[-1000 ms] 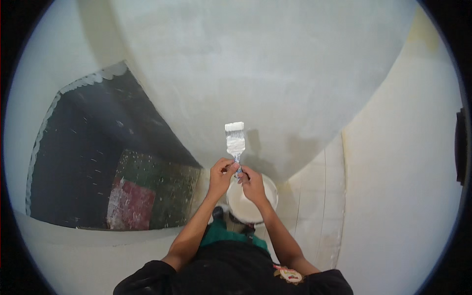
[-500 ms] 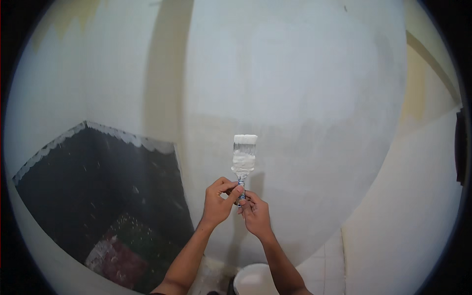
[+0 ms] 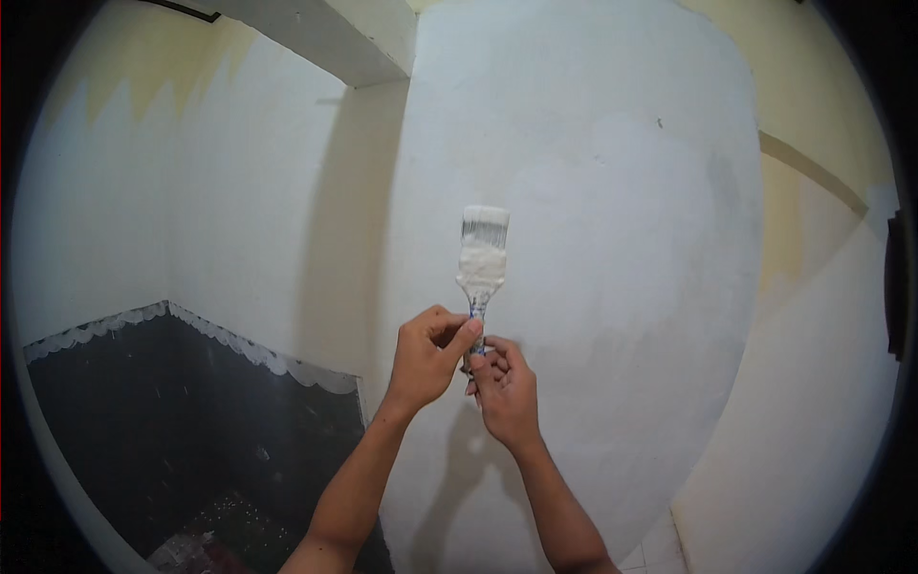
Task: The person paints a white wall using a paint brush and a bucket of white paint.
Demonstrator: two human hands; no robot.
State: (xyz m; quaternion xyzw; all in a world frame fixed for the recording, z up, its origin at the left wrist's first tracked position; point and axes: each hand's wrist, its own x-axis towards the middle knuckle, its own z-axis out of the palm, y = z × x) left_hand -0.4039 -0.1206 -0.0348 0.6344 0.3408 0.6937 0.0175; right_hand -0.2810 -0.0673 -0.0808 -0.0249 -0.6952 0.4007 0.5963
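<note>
Paintbrush (image 3: 481, 273) upright, handle (image 3: 479, 304) pinched by left hand (image 3: 424, 359) and right hand (image 3: 509, 394). Steady fingers should limit drips from white-coated bristles (image 3: 486, 220).

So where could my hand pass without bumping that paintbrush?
Room shows either side of the flat, white-smeared brush head, in front of the pale grey wall, and below, between the bare left forearm and right forearm. It's crowded around the blue-speckled handle, where the left hand and right hand hold close together.

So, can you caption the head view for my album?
Fingers of left hand and right hand hold a paint-coated brush before a patchy pale wall.
</note>
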